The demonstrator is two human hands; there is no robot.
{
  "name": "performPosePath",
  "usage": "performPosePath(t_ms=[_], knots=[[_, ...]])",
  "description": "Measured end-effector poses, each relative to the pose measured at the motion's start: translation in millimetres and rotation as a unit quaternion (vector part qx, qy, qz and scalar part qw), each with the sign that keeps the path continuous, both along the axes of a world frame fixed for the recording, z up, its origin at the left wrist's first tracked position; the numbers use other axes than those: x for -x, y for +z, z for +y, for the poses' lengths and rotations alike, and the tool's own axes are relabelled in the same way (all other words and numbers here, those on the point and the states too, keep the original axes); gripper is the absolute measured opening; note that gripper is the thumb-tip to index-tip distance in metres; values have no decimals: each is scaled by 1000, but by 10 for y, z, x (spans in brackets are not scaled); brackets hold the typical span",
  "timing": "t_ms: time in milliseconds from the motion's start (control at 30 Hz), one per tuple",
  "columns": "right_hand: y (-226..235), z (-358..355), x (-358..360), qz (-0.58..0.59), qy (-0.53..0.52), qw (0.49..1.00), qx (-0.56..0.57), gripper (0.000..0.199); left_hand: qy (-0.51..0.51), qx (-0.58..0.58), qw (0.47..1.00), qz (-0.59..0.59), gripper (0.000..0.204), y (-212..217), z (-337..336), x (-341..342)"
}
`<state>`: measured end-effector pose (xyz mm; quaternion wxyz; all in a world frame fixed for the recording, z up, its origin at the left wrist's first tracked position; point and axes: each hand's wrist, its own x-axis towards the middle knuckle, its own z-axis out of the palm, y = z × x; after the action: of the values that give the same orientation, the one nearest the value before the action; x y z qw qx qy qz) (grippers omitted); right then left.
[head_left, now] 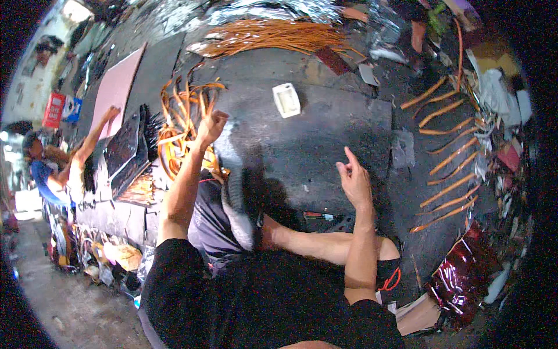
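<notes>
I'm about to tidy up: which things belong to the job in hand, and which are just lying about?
Likely the job's:
- tangled brown straps near the left hand
- brown strips in a row
- white dish

Probably lying about:
- shiny dark-red sheet
- clear plastic piece

The scene is moderately dim, with uneven, cool light. At the far left, a white patch (28, 200) is blown out. A pale sheen lies along the left edge of the dark board (331, 131), and a deep shadow spreads toward its near edge. The white tray (286, 100) looks nearly washed out; hard glints break up the red foil (462, 276) beyond the board's near right corner. The black shirt (267, 291) swallows most detail. Both left hand (213, 127) and right hand (356, 180) read clearly, slightly soft. Fisheye curvature bends the outer edges, where clutter smears into speckled black corners.
</notes>
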<state>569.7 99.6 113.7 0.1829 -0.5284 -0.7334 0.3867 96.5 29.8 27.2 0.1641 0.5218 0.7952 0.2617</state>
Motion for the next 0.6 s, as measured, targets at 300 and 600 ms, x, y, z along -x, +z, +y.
performPosePath(t_ms=[300, 600], knots=[[-340, -73, 0, -13, 7, 1000, 20, 45, 123, -46, 979, 155, 28, -441, -64, 513], [-519, -200, 98, -11, 43, 999, 18, 43, 100, 32, 970, 217, 39, -304, 264, 434]])
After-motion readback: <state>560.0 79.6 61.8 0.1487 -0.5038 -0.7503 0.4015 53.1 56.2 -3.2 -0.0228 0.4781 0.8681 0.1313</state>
